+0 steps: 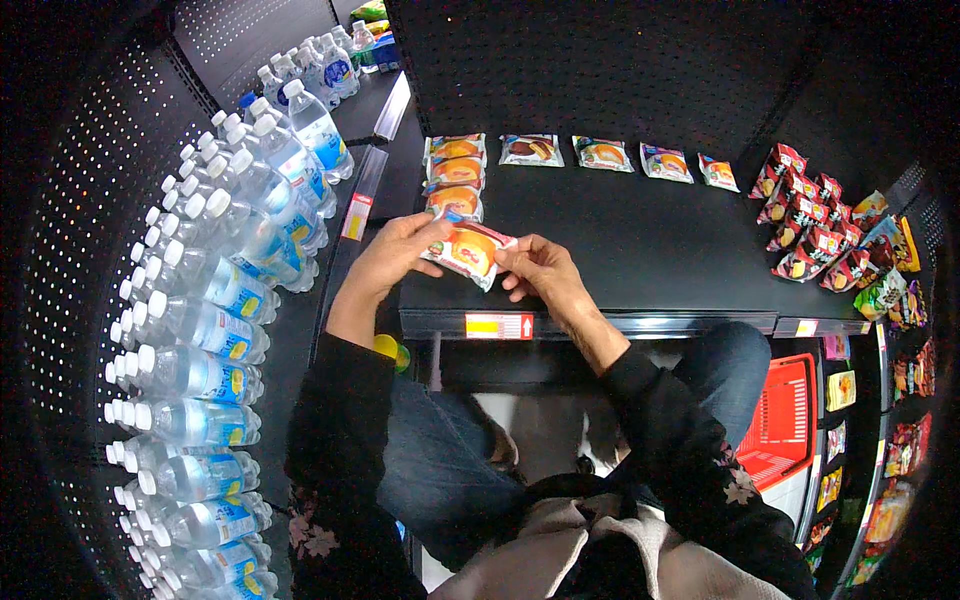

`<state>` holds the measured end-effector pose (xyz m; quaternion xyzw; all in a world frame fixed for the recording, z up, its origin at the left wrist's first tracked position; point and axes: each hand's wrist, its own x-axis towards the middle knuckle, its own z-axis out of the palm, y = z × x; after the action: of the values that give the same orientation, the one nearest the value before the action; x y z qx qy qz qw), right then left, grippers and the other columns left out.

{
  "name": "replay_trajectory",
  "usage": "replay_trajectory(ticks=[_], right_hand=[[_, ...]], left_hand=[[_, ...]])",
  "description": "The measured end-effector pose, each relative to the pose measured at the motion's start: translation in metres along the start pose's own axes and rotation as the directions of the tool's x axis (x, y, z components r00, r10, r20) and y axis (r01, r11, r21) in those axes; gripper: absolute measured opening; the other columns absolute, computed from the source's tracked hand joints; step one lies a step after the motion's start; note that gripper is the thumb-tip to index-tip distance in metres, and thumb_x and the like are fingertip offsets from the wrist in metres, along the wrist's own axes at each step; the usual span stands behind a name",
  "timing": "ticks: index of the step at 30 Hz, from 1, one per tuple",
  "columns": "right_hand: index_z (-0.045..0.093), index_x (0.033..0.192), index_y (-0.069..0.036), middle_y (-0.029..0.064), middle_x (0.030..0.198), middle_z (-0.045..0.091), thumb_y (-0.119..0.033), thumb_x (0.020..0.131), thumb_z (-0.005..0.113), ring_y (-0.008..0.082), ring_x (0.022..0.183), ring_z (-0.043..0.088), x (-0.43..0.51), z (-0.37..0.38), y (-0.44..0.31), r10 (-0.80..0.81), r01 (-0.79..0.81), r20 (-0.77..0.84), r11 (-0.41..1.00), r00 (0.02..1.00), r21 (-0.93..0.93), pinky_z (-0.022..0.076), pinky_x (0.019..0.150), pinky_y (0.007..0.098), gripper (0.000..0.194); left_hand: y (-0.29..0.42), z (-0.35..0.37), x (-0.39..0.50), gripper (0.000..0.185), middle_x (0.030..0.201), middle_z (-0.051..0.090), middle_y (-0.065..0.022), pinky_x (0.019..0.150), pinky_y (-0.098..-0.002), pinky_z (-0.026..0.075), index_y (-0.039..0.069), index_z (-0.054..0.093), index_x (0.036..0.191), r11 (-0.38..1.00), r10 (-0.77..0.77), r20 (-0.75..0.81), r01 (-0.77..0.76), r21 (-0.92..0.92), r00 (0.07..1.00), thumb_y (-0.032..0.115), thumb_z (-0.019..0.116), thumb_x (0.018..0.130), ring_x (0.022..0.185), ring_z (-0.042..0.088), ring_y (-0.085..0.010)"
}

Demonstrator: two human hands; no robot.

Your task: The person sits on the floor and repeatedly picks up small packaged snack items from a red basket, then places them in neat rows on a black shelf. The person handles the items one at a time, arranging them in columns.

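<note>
Between my two hands is a packaged pastry (pixel 471 251) in a white and red plastic wrapper with an orange picture. My left hand (pixel 394 251) grips its left end, and the fingertips of my right hand (pixel 546 268) pinch its right end. The packet is tilted above the front left part of a black shelf (pixel 600 240). Just behind it, a short column of similar pastry packets (pixel 455 171) lies on the shelf. Single packets stand along the back, among them one with a dark round cake (pixel 531 150) and one with a purple wrapper (pixel 667 163).
Rows of clear drink bottles (pixel 217 337) with white caps fill the left shelf. Red snack bags (pixel 806 217) are stacked at the shelf's right end. A price label (pixel 499 326) sits on the front edge. A red shopping basket (pixel 780 420) stands by my knee.
</note>
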<state>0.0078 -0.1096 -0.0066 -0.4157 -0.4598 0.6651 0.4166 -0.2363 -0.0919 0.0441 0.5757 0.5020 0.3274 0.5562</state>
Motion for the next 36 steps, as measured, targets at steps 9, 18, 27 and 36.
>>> replay_trajectory(ticks=[9, 18, 27, 36], right_hand=[[0.057, 0.099, 0.0, 0.0069, 0.084, 0.066, -0.015, 0.091, 0.072, 0.0123, 0.062, 0.065, 0.035, 0.022, 0.012, -0.134, 0.11, -0.115, 0.975, 0.984, -0.192, 0.0532, 0.047, 0.0268, 0.023], [0.062, 0.095, -0.001, 0.0068, 0.082, 0.068, -0.019, 0.091, 0.072, 0.0126, 0.064, 0.066, 0.048, 0.029, 0.012, -0.185, 0.135, -0.148, 0.945, 0.972, -0.297, 0.054, 0.048, 0.0276, 0.021], [0.064, 0.101, 0.0, 0.0068, 0.083, 0.068, -0.019, 0.091, 0.073, 0.0123, 0.067, 0.065, 0.052, 0.031, 0.013, -0.228, 0.156, -0.155, 0.913, 0.961, -0.376, 0.055, 0.049, 0.029, 0.023], [0.064, 0.103, 0.001, 0.0112, 0.087, 0.071, -0.019, 0.09, 0.074, 0.0149, 0.067, 0.067, 0.059, 0.029, 0.019, -0.245, 0.166, -0.123, 0.878, 0.962, -0.449, 0.0554, 0.049, 0.0294, 0.026]], left_hand=[[-0.033, -0.037, 0.015, 0.031, 0.085, 0.068, -0.0052, 0.053, -0.0229, 0.053, -0.001, 0.07, 0.104, 0.963, -0.015, -0.135, 0.051, 0.266, 0.991, 0.028, 0.065, 0.096, 0.067, 0.064, -0.0094], [-0.049, -0.036, 0.03, 0.029, 0.09, 0.069, -0.007, 0.055, -0.028, 0.058, -0.002, 0.065, 0.107, 0.947, 0.031, -0.315, 0.073, 0.312, 0.949, 0.024, 0.066, 0.095, 0.072, 0.066, -0.0132], [-0.065, -0.041, 0.045, 0.029, 0.095, 0.07, -0.0098, 0.054, -0.0283, 0.058, -0.003, 0.065, 0.11, 0.906, 0.147, -0.355, 0.018, 0.423, 0.923, 0.02, 0.066, 0.093, 0.075, 0.068, -0.015], [-0.07, -0.039, 0.05, 0.025, 0.098, 0.073, -0.0162, 0.074, -0.0339, 0.056, -0.003, 0.07, 0.105, 0.87, 0.16, -0.411, 0.069, 0.488, 0.898, 0.016, 0.067, 0.089, 0.088, 0.071, -0.0238]])
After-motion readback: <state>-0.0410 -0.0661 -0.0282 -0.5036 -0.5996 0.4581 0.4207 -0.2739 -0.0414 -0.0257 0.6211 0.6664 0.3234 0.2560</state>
